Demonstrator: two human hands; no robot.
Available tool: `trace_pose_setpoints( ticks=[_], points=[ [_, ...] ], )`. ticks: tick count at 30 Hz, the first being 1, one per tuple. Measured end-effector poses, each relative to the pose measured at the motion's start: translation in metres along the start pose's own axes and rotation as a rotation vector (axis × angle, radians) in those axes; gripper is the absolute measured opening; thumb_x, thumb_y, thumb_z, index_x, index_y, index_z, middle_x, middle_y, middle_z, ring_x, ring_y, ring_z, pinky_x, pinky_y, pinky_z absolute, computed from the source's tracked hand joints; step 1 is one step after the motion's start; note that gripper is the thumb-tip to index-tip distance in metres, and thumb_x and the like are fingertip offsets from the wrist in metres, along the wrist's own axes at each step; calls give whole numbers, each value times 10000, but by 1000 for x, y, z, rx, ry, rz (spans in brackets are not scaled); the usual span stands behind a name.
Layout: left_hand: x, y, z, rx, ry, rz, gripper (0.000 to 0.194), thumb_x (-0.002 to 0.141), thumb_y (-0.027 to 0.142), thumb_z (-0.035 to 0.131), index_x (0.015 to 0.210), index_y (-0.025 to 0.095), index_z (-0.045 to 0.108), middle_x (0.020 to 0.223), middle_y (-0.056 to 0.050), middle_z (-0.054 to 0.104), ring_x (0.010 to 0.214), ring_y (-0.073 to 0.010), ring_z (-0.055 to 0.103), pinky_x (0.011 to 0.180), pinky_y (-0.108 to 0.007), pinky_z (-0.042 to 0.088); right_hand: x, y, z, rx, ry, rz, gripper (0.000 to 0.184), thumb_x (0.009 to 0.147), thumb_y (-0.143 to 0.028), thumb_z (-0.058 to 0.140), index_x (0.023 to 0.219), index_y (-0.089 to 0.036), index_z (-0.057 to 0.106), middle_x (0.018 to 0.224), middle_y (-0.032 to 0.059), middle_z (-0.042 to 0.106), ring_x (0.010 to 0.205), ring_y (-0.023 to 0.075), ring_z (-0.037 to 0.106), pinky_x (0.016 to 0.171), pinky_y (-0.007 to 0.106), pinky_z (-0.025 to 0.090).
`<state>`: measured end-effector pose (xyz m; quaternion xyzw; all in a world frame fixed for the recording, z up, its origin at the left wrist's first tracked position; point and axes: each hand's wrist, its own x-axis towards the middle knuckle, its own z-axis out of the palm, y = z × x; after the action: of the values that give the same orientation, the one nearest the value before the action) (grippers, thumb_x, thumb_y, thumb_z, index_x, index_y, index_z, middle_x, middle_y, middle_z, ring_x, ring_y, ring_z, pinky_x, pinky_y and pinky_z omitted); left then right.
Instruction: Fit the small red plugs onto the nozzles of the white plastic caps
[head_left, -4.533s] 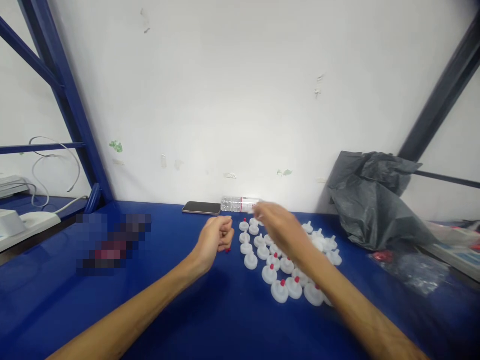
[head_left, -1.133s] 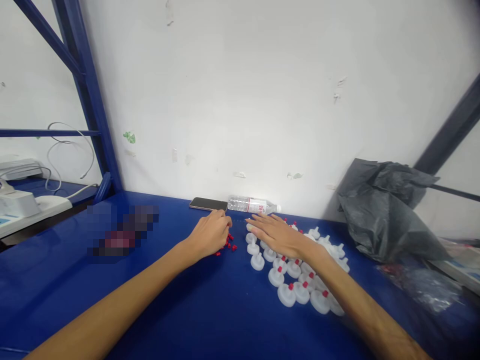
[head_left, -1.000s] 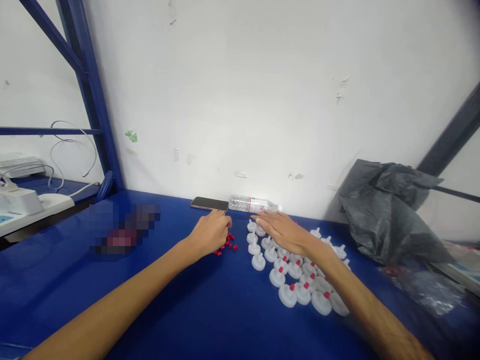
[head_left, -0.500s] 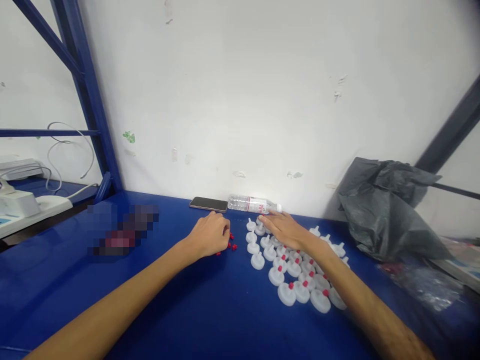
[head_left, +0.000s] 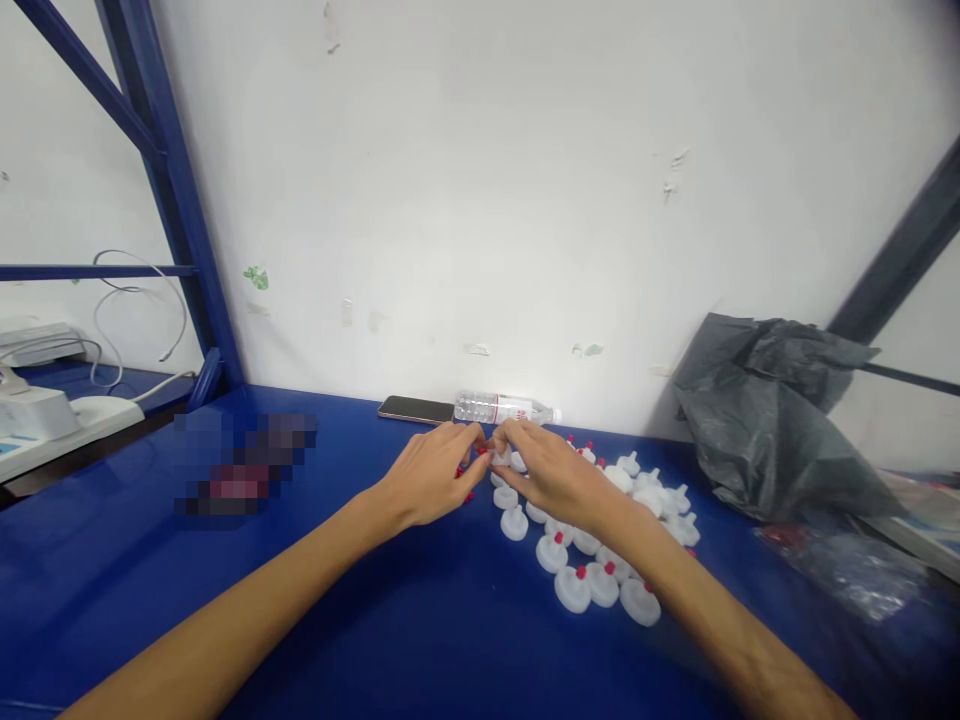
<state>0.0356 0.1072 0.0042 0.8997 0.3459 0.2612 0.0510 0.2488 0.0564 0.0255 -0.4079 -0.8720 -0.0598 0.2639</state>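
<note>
My left hand [head_left: 431, 472] pinches a small red cap [head_left: 481, 450] between thumb and fingertips. Facing it, my right hand [head_left: 559, 475] grips a white spouted lid [head_left: 498, 458], mostly covered by the fingers. The two sets of fingertips meet, with the red cap at the lid's spout. Under my left hand lie a few loose red caps [head_left: 469, 496], partly hidden. Many white lids stand spout-up below and around my right hand; some wear red tips, like this capped lid [head_left: 574, 590], and others are bare, like this uncapped lid [head_left: 514, 523].
A phone [head_left: 415, 409] and a clear water bottle [head_left: 506, 408] lie along the wall behind my hands. A grey plastic bag [head_left: 772, 410] slumps at the right, with clear plastic wrapping [head_left: 862, 575] before it. Blue frame posts [head_left: 176, 190] rise at left.
My right hand has drawn back left from the far lids, now with a lid in its fingers. My left hand has risen from the loose red caps to meet it, holding one.
</note>
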Motion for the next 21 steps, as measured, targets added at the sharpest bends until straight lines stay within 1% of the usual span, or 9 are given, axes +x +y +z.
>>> trace_pose_setpoints(
  ticks=[3, 5, 7, 9, 11, 14, 16, 18, 21],
  points=[
    [0, 1, 2, 26, -29, 52, 285, 1101, 362, 348, 1043, 250, 603, 992, -37, 710, 921, -232, 662, 770, -341, 453, 0, -1, 1, 10, -23, 25, 182, 953, -205, 622, 1019, -272, 466, 1005, 36, 673, 890, 230, 670, 764, 354, 555],
    [2, 1, 2, 3, -25, 46, 335, 1106, 345, 303, 996, 245, 603, 927, -37, 691, 877, -229, 647, 771, -342, 447, 1, 0, -2, 24, -37, 54, 134, 974, -256, 611, 1022, -278, 487, 1002, 37, 683, 882, 230, 667, 772, 359, 555],
    [5, 1, 4, -107, 4, -7, 353, 1092, 354, 315, 886, 240, 578, 845, -32, 659, 823, -226, 625, 777, -346, 447, 3, 2, -4, 30, -44, 56, 71, 997, -298, 585, 1025, -280, 522, 1018, 50, 699, 914, 239, 670, 809, 374, 558],
    [9, 2, 6, -254, 41, -74, 374, 1073, 382, 331, 775, 241, 507, 771, -21, 620, 771, -217, 598, 764, -349, 451, 6, 2, -3, 20, -40, 31, 33, 1017, -311, 552, 1025, -280, 560, 1049, 68, 713, 973, 255, 672, 858, 393, 559],
    [12, 4, 8, -374, 55, -124, 400, 1059, 405, 309, 706, 249, 414, 689, -2, 553, 698, -195, 558, 703, -334, 453, 9, 4, -2, -4, -51, 2, 96, 1039, -302, 501, 1035, -288, 596, 1089, 76, 725, 1062, 266, 665, 913, 404, 557],
    [15, 2, 4, -475, 50, -201, 360, 1029, 338, 205, 678, 271, 254, 567, 36, 357, 530, -153, 417, 545, -293, 405, 10, 16, -5, -95, -48, 9, 282, 1041, -197, 373, 1014, -284, 640, 1093, 82, 740, 1188, 271, 628, 974, 408, 539],
    [16, -3, -3, -512, 67, -250, 305, 1003, 296, 163, 700, 279, 191, 553, 54, 257, 480, -141, 328, 488, -276, 359, 6, 31, -12, -161, -11, 70, 341, 1015, -147, 337, 980, -253, 660, 1033, 100, 741, 1157, 290, 633, 952, 427, 538],
    [17, -11, -11, -498, 100, -279, 288, 996, 294, 156, 710, 279, 186, 568, 58, 241, 485, -139, 320, 489, -270, 339, 1, 46, -22, -195, 35, 157, 322, 1024, -202, 362, 1008, -231, 682, 1024, 112, 742, 1081, 303, 656, 925, 449, 544],
    [18, -22, -14, -406, 129, -312, 297, 982, 278, 220, 691, 267, 280, 593, 43, 342, 537, -148, 400, 548, -283, 357, -5, 59, -29, -167, 48, 304, 353, 1054, -341, 392, 1207, -244, 695, 1234, 104, 748, 1145, 293, 681, 1018, 471, 539]
  ],
)
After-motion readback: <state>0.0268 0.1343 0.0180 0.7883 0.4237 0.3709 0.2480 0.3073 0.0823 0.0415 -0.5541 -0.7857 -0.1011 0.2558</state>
